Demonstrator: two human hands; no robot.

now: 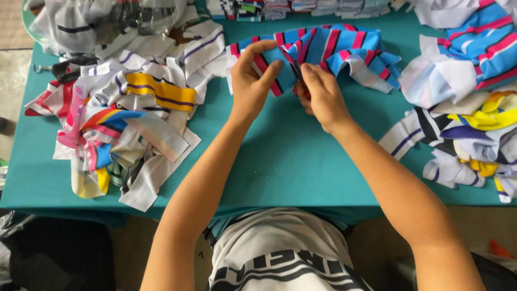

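Blue striped fabric strip (328,48) pinched by left hand (253,81); right hand (323,97) grips dark snips (298,75).

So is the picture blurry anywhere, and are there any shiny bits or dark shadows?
Head view: soft, even light; the left hand and right hand on the blue striped cloth look fairly sharp, the small dark tool between them a little smeared. The clear plastic bag at the top left glints with glare. Faint shadows fall on the teal table; its edges bow from the wide lens.
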